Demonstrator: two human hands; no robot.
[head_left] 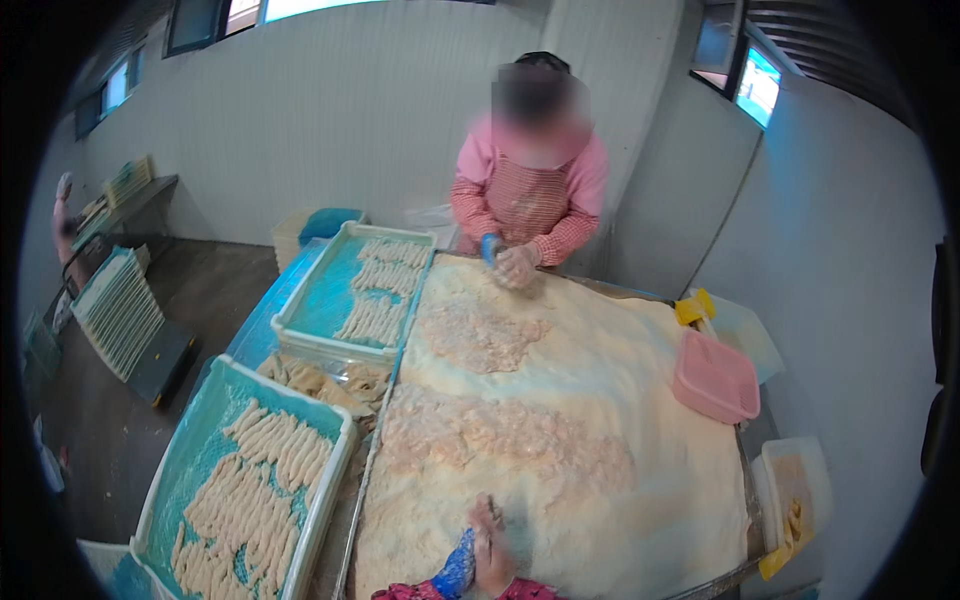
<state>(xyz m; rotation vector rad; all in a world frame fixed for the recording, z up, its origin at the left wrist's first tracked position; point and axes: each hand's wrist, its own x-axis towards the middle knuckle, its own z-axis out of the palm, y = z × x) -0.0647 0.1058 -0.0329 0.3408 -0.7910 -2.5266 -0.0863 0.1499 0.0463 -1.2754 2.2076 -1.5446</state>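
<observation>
At the bottom centre, my left hand (484, 513) and my right hand (493, 567) are pressed together, palm to palm, above the floured tabletop. Flour coats the fingers, and a blue cuff covers my left wrist. Whatever lies between the palms is hidden. Just beyond my hands, a band of floured, pinkish raw meat pieces (500, 440) stretches across the white flour (660, 530). A smaller meat heap (485, 335) sits farther off. To the left, a white-rimmed tray (345, 440) with a blue-green lining holds rows of coated meat strips (240, 510).
Opposite me stands a co-worker (530, 195) in a checked apron, hands together over the flour. Another lined tray (435, 240) of strips stands far left. A pink basket (716, 378) and clear tubs (800, 490) line the right edge. A trolley of stacked trays (118, 312) stands left.
</observation>
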